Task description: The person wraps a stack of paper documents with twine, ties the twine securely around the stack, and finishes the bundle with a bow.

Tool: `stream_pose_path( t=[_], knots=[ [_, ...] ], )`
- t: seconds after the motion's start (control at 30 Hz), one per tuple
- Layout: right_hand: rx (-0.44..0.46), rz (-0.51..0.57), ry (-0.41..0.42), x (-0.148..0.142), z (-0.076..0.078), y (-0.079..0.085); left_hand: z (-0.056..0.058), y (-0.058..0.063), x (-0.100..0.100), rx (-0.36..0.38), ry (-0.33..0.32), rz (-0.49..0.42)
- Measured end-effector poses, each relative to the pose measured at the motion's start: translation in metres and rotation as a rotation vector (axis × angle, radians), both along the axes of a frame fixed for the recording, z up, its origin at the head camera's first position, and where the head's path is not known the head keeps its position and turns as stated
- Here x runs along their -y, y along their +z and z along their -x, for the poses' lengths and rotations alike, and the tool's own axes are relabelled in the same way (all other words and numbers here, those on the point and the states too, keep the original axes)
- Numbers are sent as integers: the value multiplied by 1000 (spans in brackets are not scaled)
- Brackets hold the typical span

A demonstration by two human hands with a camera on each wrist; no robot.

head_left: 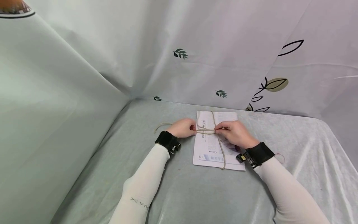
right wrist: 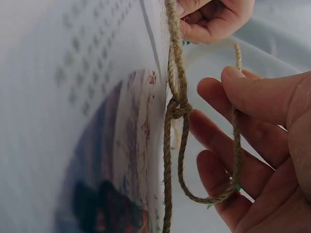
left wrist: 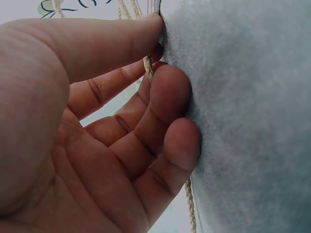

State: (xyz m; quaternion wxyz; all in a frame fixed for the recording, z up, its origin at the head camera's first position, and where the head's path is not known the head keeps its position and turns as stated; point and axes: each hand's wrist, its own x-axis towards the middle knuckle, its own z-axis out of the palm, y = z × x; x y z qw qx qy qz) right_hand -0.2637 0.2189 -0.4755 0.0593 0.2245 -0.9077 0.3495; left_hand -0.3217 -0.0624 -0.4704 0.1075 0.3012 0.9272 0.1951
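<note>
A folded stack of newspaper (head_left: 202, 147) lies flat on the covered table, bound both ways with thin brown twine (head_left: 222, 149). My left hand (head_left: 183, 128) is at the stack's left edge; in the left wrist view the thumb and fingers pinch the twine (left wrist: 148, 67) there. Over the middle of the stack, my right hand (head_left: 235, 133) holds a free end of the twine between thumb and forefinger. Seen from the right wrist, that end curves down in a loop from a knot (right wrist: 180, 108), where strands cross. The left fingertips are partly hidden by the thumb.
A loose tail of twine (head_left: 161, 124) extends left from behind the left hand. Grey-white cloth (head_left: 134, 155) covers the table. Pale curtains with leaf prints (head_left: 180, 53) hang behind and along the left side. Each wrist wears a black strap (head_left: 167, 141) with a small camera.
</note>
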Motion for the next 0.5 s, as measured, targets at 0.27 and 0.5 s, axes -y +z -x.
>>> stream_pose_path(
  t=[0.27, 0.5],
  knots=[
    [21, 1, -53, -4, 2, -2, -1, 3, -2, -35, 42, 4],
    [-15, 5, -48, -3, 4, -3, -2, 4, -8, -164, 15, -48]
  ],
)
